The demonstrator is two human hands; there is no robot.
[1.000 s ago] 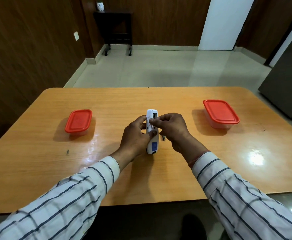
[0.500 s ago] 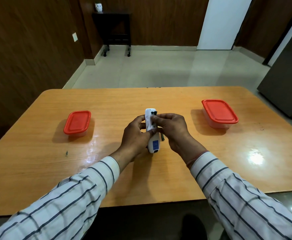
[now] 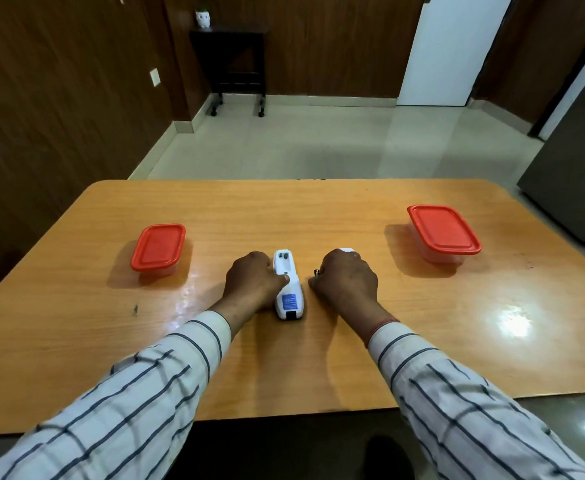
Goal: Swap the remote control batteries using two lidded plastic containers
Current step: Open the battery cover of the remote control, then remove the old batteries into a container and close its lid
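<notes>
While lying back-up on table:
Remote: white plastic remote control (image 3: 287,285), battery bay uncovered, blue label.
Left hand (image 3: 252,283): gripping remote.
Right hand (image 3: 346,278): closed, contents unclear.

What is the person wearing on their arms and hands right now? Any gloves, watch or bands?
Both arms wear long pale sleeves with dark blue stripes crossing in a loose check. The left hand and right hand are bare, no gloves. A thin reddish band shows at the right wrist above the cuff. No watch is visible.

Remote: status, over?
Left hand steadies remote, battery bay open, flat on table. Right hand closed beside it, contents unclear. Both boxes lidded.
</notes>
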